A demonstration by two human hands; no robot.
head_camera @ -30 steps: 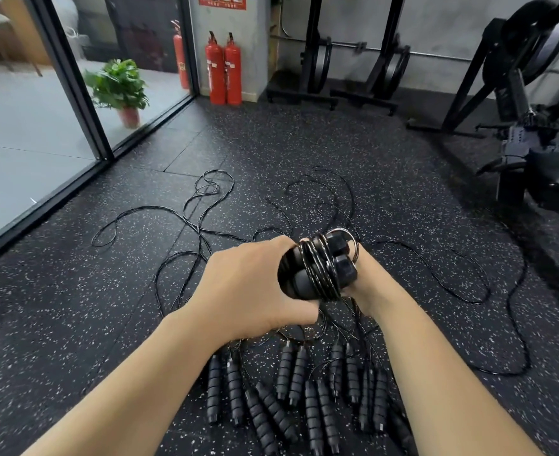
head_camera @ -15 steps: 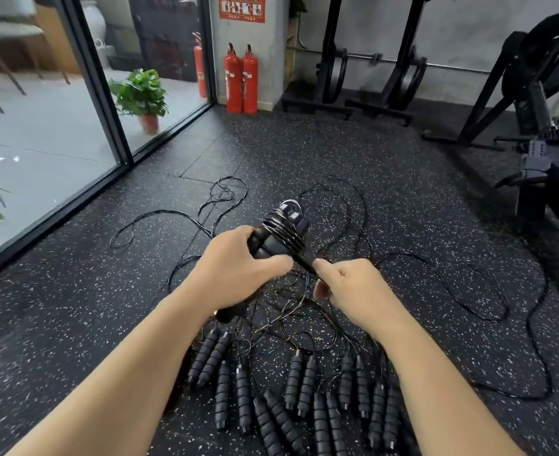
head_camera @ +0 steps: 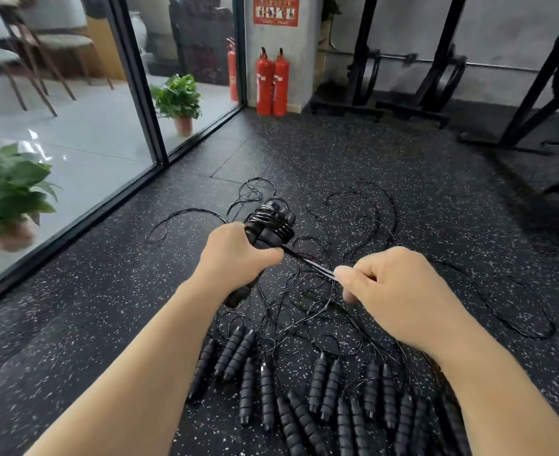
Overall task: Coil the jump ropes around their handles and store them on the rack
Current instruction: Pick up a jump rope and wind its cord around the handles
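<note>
left hand (head_camera: 238, 255) clenched around a pair of black handles (head_camera: 265, 232), held tilted above the floor (head_camera: 107, 307), upper ends pointing away. several turns of thin black rope (head_camera: 273, 220) wound round the upper part of the handles. right hand (head_camera: 400, 291) pinching the free length of that rope between thumb and forefinger, just right of the left hand, the strand stretched taut between the two. below, more handles (head_camera: 324, 386) lying in a loose row on the speckled floor, their ropes (head_camera: 363, 225) spread in tangled loops further out. two red extinguishers (head_camera: 271, 83) upright by the pillar, potted plant (head_camera: 177, 100) beyond the glass, black weight stands (head_camera: 403, 60) along the far wall.
</note>
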